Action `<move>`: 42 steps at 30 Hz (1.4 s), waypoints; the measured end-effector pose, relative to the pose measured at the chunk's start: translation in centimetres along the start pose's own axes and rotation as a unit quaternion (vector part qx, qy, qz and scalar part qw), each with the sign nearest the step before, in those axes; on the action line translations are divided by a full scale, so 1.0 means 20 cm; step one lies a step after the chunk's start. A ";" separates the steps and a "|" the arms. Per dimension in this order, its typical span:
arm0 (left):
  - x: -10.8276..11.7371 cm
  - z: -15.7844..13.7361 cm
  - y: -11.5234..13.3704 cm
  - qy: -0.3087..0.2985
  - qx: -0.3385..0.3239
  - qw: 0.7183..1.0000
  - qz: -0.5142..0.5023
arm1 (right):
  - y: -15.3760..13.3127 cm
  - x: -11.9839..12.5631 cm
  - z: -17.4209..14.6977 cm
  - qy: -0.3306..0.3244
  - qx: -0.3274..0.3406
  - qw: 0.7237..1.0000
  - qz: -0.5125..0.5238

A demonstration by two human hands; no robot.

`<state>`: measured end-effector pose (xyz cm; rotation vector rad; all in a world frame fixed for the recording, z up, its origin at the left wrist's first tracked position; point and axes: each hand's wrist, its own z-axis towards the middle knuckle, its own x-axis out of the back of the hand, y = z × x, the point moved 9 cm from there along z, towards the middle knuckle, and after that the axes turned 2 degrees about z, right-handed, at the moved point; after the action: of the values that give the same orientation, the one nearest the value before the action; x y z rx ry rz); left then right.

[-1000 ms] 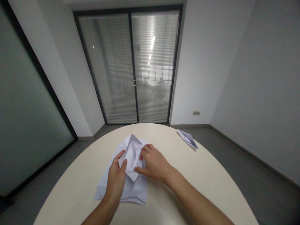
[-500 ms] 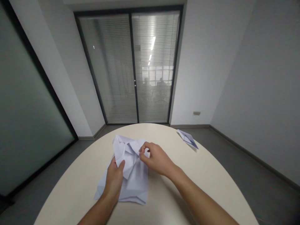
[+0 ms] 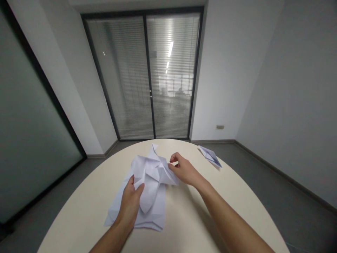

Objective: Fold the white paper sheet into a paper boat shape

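A creased, partly folded sheet of white paper is held above the table between my two hands. My left hand grips its left side, the thumb lying on top. My right hand is at the paper's right edge, thumb and forefinger curled against a flap there. One narrow corner of the paper sticks up at the far side, and a rounded flap hangs toward me. Underneath, another creased white sheet lies on the table, partly covered by my left hand and the held paper.
The round cream table fills the foreground. Near its far right edge lies a small folded white paper piece. Beyond stand glass panels with blinds and grey walls.
My right hand has moved to the right, drawing the paper's right flap outward. The held paper has spread wider, and a pointed corner now stands up at its far side.
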<state>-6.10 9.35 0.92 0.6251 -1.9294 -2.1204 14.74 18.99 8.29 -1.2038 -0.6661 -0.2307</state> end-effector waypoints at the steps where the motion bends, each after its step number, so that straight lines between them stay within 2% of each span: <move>1: -0.01 0.00 0.01 -0.009 0.003 1.000 -0.001 | 0.01 -0.02 0.00 -0.011 -0.005 1.000 0.026; 6: -0.02 0.00 0.03 -0.022 -0.004 1.000 0.015 | -0.03 -0.11 0.00 -0.130 -0.004 0.974 0.186; 9: -0.01 0.01 0.03 -0.023 -0.012 0.999 0.036 | -0.09 -0.13 -0.03 -0.177 0.006 0.963 0.201; 12: 0.01 0.01 0.04 -0.010 -0.026 0.998 0.062 | -0.15 -0.12 -0.07 -0.183 0.018 0.970 0.160; 17: -0.01 0.01 0.06 -0.018 -0.044 0.996 0.077 | -0.21 -0.09 -0.08 -0.138 0.048 0.985 0.094; 20: 0.00 0.02 0.06 -0.009 -0.049 0.995 0.090 | -0.23 -0.08 -0.07 -0.138 0.084 0.978 0.130; 23: 0.01 0.03 0.04 -0.012 -0.046 0.995 0.091 | -0.25 -0.10 -0.07 -0.198 0.106 0.950 0.219; 26: 0.02 0.03 0.00 -0.011 -0.011 0.997 0.073 | -0.21 -0.11 -0.06 -0.231 0.078 0.935 0.259; 30: 0.03 0.02 -0.04 -0.012 0.018 0.999 0.037 | -0.06 -0.08 -0.02 -0.173 -0.023 0.945 0.276; 33: 0.01 0.02 -0.05 -0.029 0.029 0.999 0.006 | -0.01 -0.08 -0.01 -0.144 -0.067 0.941 0.300; 38: -0.07 0.00 0.00 -0.070 0.032 0.994 -0.071 | -0.06 -0.11 -0.01 -0.140 -0.074 0.915 0.371; 42: -0.06 -0.04 0.01 -0.037 0.040 0.994 -0.092 | -0.10 -0.21 -0.04 -0.182 -0.075 0.900 0.390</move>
<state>-4.62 9.12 1.33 0.7781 -2.0785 -2.2112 10.66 16.67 7.23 -1.5885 -0.4364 0.6434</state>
